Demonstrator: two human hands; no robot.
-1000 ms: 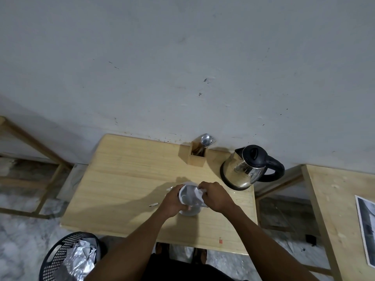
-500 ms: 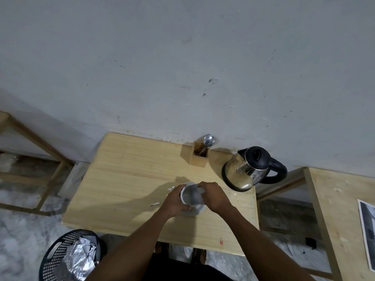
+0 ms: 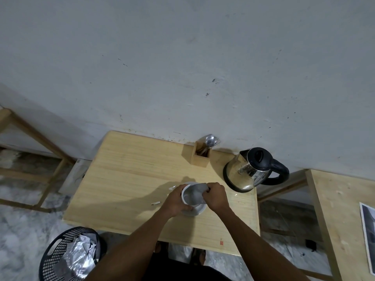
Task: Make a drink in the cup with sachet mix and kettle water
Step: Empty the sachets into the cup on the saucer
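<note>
A white cup stands on a white saucer near the front middle of the wooden table. My left hand is wrapped around the cup's left side. My right hand pinches a silvery sachet tipped over the cup's mouth. A steel kettle with a black lid and handle stands at the table's back right, apart from both hands. Whether powder is falling cannot be seen.
A wooden holder with spoons stands by the wall. Two small torn scraps lie left of the cup. A black mesh bin with foil waste sits on the floor at the lower left. A second table is on the right.
The sachet has tipped lower over the cup's mouth, and my right hand has shifted slightly. The cup stays in my left hand's hold.
</note>
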